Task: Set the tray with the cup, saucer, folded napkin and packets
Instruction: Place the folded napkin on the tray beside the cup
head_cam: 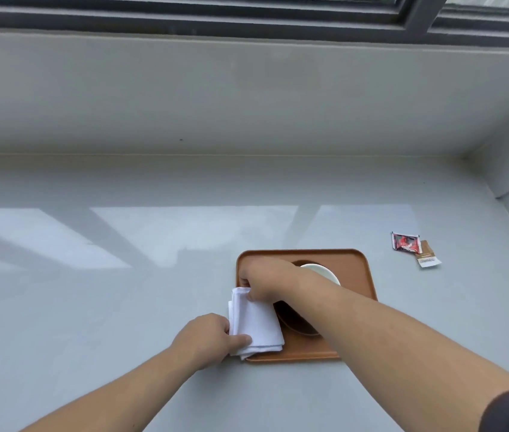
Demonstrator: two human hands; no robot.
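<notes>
Pale grey glossy countertop [122, 307] fills most of the frame, with a grey wall behind it and a dark window frame [247, 14] running along the top edge. Window light reflects in bright patches across the left and middle of the counter.

Just right of centre, low in the frame, sits a rectangular orange-brown plastic tray with rounded corners [356, 269]. On it there's a dark brown round saucer [297, 325] near the lower middle of the tray, and a white cup [321, 272] further up, both mostly hidden by the right forearm crossing over them. Can't really tell whether the cup is sitting on the saucer or just beside it.

A white folded cloth napkin [256, 322] lies over the tray's left edge, partly on the tray and partly hanging off onto the counter. Left hand [206, 338] is pinching the napkin's lower left corner, thumb on top. Right hand [265, 279] is curled down, fingers gripping the napkin's upper edge.

Way off to the right of the frame, well apart from the tray, two small packets lie on the counter touching each other: a red and black one [404, 242] and a brown and white one [427, 255], overlapping slightly at the corner.
</notes>
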